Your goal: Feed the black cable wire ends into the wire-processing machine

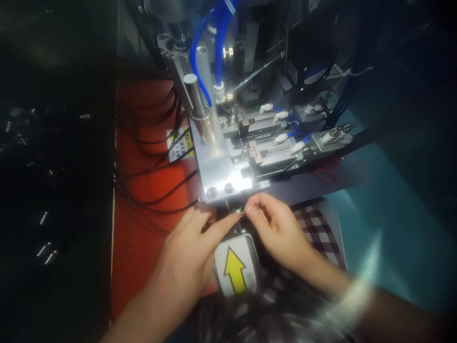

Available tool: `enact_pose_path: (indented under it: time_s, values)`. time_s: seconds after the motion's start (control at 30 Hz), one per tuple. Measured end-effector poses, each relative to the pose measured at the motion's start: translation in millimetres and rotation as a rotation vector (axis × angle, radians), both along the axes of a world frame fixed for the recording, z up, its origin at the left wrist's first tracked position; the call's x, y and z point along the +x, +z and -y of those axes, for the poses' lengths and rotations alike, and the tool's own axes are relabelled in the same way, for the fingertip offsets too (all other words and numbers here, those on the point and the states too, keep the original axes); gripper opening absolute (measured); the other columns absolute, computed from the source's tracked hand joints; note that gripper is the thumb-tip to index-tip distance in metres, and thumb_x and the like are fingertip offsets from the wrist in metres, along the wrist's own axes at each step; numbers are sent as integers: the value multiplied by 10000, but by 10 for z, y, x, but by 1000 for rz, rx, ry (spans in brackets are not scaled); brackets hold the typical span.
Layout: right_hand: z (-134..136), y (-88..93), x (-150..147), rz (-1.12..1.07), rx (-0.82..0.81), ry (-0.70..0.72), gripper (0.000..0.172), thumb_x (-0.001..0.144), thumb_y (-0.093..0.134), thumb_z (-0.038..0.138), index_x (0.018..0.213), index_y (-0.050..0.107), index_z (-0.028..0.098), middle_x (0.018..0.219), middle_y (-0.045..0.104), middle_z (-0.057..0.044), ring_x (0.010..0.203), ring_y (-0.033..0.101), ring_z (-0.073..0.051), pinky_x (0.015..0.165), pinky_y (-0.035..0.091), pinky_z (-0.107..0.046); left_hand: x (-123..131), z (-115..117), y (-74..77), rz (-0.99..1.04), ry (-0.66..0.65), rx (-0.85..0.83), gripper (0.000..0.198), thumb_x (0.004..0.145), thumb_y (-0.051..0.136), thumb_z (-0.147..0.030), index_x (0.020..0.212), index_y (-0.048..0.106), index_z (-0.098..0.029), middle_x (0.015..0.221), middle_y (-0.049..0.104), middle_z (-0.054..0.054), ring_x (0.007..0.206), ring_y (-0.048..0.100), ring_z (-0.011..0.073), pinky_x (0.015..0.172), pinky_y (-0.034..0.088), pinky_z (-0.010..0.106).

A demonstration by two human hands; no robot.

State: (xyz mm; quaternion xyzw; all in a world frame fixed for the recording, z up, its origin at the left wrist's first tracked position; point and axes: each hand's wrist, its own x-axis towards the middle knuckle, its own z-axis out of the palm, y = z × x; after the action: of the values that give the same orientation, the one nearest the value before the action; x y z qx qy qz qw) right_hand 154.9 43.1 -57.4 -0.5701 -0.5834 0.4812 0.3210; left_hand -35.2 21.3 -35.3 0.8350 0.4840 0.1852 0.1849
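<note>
My right hand [274,228] is closed in a pinch, thumb and index fingertip meeting at a tiny shiny metal part [242,213]. That part is too small to name. From the other side, the stretched thumb of my left hand [193,238] reaches the same spot. The left fingers are curled by the front edge of the bright metal block [217,178], and what they grip, if anything, is hidden. Just below my fingertips is a white plate with a yellow arrow [234,269], partly covered by my left hand.
A steel post [194,95] rises from the block. Pneumatic cylinders [274,157] with white fittings lie to the right, and blue hoses [221,47] run above. Black cables [153,205] cross the orange machine bed [143,267], near a warning label [181,144]. Checked cloth [317,228] shows behind my right wrist.
</note>
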Motion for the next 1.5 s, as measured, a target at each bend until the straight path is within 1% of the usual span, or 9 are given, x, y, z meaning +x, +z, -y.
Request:
enact_pose_path:
  time_s: [0.2, 0.3, 0.47, 0.73, 0.93, 1.07, 1.17, 1.37, 1.5]
  values:
    - [-65, 29, 16, -217, -271, -36, 163, 865, 553, 314, 788, 585, 174, 748, 621, -20, 694, 581, -159, 648, 470, -289, 13, 2, -4, -14, -2, 35, 410, 882, 414, -79, 1212, 629, -192, 968, 524, 81, 838, 513, 186, 641, 478, 266]
    - [-102, 60, 12, -258, -312, -85, 188, 845, 577, 336, 776, 608, 164, 766, 658, -42, 731, 611, -177, 654, 485, -291, 18, -5, 1, -6, -4, 45, 404, 881, 420, -86, 1211, 632, -185, 978, 529, 84, 839, 522, 184, 637, 483, 259]
    - [-116, 107, -35, -265, -348, -126, 165, 787, 634, 306, 724, 637, 153, 694, 636, -25, 642, 572, -150, 590, 463, -270, 25, -13, 4, -20, 7, 62, 423, 882, 406, -46, 1194, 646, -199, 956, 533, 75, 832, 529, 176, 629, 482, 252]
    - [-55, 101, -97, -245, -214, -131, 109, 830, 583, 239, 760, 595, 156, 689, 604, -3, 628, 571, -127, 594, 466, -243, 25, -32, 4, -19, 1, 72, 402, 891, 425, -44, 1184, 658, -193, 941, 542, 72, 840, 530, 180, 642, 487, 256]
    - [40, 33, -129, -91, 18, -114, 109, 877, 534, 238, 791, 570, 182, 721, 583, -3, 673, 572, -145, 637, 463, -265, 24, -23, 10, -3, 3, 54, 408, 884, 431, -32, 1196, 652, -173, 953, 539, 81, 846, 520, 184, 651, 490, 274]
    - [65, -7, -108, -33, 25, -99, 124, 895, 506, 243, 802, 565, 186, 726, 585, -7, 684, 567, -153, 652, 457, -277, 15, -13, 13, -11, 1, 48, 415, 884, 423, -35, 1204, 645, -178, 952, 539, 82, 834, 514, 186, 636, 487, 279]
    - [22, 16, -91, -84, -67, -106, 122, 882, 522, 258, 793, 560, 184, 725, 589, -5, 676, 564, -147, 645, 451, -272, 15, -19, 18, -17, 6, 44, 414, 889, 412, -40, 1197, 645, -188, 961, 543, 78, 836, 519, 182, 640, 490, 274]
    - [-112, 97, -6, -418, -551, -33, 225, 841, 582, 356, 720, 557, 168, 634, 555, 21, 577, 516, -119, 570, 421, -253, 25, -23, 6, 39, 21, 65, 326, 911, 446, -75, 1161, 623, -186, 995, 570, 63, 894, 551, 173, 718, 503, 262]
    - [-92, 66, 24, -415, -471, -76, 274, 835, 601, 418, 741, 566, 164, 524, 464, 67, 467, 404, -80, 474, 331, -220, 25, -20, 10, 87, 17, 98, 259, 911, 461, -68, 1107, 613, -145, 1012, 587, 68, 929, 561, 164, 776, 496, 251]
